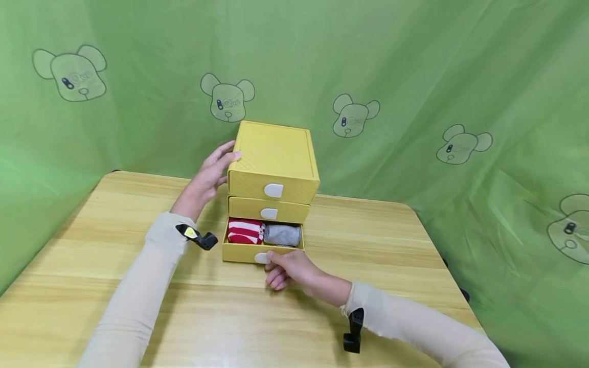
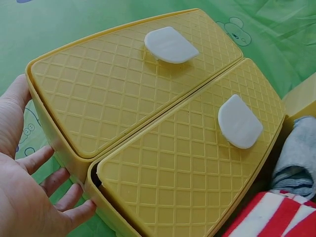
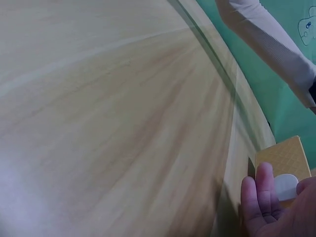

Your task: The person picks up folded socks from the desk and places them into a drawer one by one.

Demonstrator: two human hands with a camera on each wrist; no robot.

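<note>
A yellow drawer unit [image 1: 276,148] with three stacked drawers stands on the table. Its bottom drawer [image 1: 236,251] is pulled out, while the upper two are closed. Inside the bottom drawer lie a red-and-white striped rolled cloth [image 1: 244,232] and, beside it on the right, a grey rolled cloth [image 1: 282,235]. My left hand [image 1: 211,171] rests against the unit's left side, thumb near the top edge and fingers extended, as the left wrist view [image 2: 34,192] also shows. My right hand [image 1: 294,268] pinches the bottom drawer's white handle [image 1: 261,258], thumb on its face.
The wooden table [image 1: 221,317] extends around the unit on both sides and in front. Behind it hangs a green curtain [image 1: 294,61] with bear-head outlines, close to the table's back edge.
</note>
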